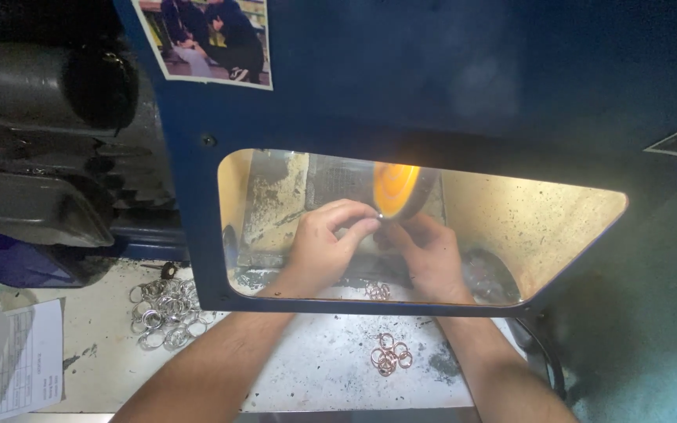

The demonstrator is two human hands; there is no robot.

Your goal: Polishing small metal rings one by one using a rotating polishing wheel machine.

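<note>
Two hands reach inside the blue hood (197, 196): left hand (324, 241) and right hand (425, 254) pinch a small ring (379, 216), grip narrow, against the orange buffing wheel (396, 188) at 12 o'clock. On the tabletop (315, 368), silver rings (164, 312) lie at 9 o'clock and copper rings (390, 355) at 6 o'clock.

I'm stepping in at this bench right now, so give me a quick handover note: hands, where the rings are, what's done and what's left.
Left hand and right hand are both inside the blue hood, together pinching a small ring against the orange wheel; the ring itself is barely visible.
Silver rings lie piled on the bench at left.
Copper rings sit in a small cluster at centre, with a few more just inside the opening.
Done or left: the pictures do not show which pile is finished.
</note>
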